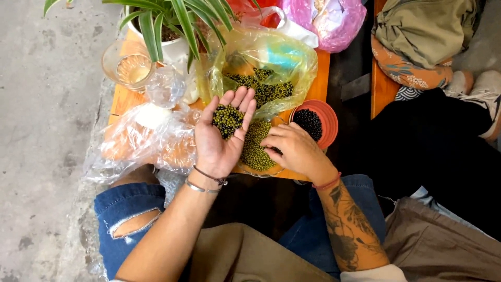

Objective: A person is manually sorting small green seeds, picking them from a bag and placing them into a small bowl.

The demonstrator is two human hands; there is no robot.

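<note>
- Cupping a small heap of dark green beans [227,120] in the left hand [222,133], palm up, fingers [241,99] spread wide and only slightly curled, gripping nothing
- Hovering that palm just above and left of the glass bowl [271,172], which is holding paler green beans [255,149]
- Resting the right hand [295,151] on the bowl's right side, fingers bent down into the beans; not showing whether pinching any
- Judging the sorting best done by keeping the palm level and hollowed, since round smooth beans roll easily, and by picking singly with fingertips over the bowl so strays drop inside
- Sitting right of the bowl, touching or nearly so: a shallow orange dish [329,120] of near-black beans, matte and small
- Lying behind the bowl: a crinkled yellowish plastic bag [292,57], glossy, with more dark green beans spilling inside
- Lying left of the bowl: clear, wrinkled plastic bags [141,141] on the orange wooden worktop [321,73]
- Standing beyond these: a clear glass [128,65] and a white pot with long striped leaves [172,21]
</note>
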